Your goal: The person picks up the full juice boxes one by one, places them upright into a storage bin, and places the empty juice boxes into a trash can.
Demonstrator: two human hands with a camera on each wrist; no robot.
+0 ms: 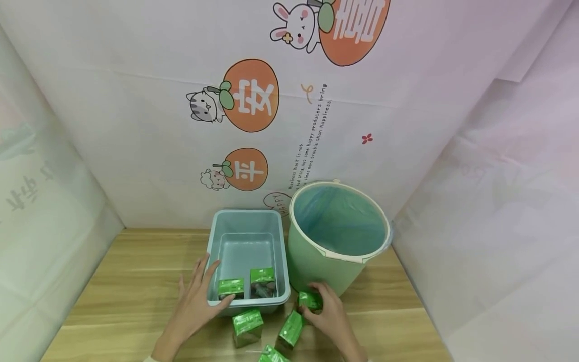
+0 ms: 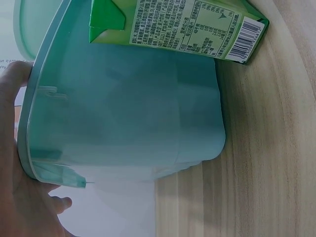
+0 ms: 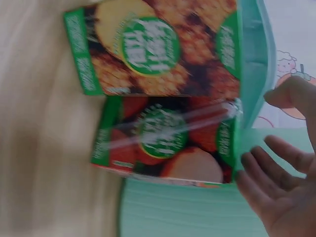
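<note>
My left hand [image 1: 192, 301] grips the near left corner of a blue-grey plastic basin [image 1: 246, 221], thumb over the front rim and fingers along the left side. Two green-topped juice boxes [image 1: 231, 286] lie inside the basin's near end. At the foot of the green bin [image 1: 325, 274], my right hand [image 1: 330, 314] reaches around another juice box [image 1: 310, 300], thumb and fingers spread on either side of its top. In the right wrist view that juice box [image 3: 163, 138] has red fruit pictures and a wrapped straw; the fingertips [image 3: 247, 163] are right at its green end.
In front of the basin stand more juice boxes [image 1: 248, 327], one [image 1: 290, 329] close beside the right hand and another [image 1: 272, 354] at the lower edge of view. A bag lines the bin. Printed cloth walls [image 1: 135, 125] enclose the wooden table [image 1: 117, 286] on three sides.
</note>
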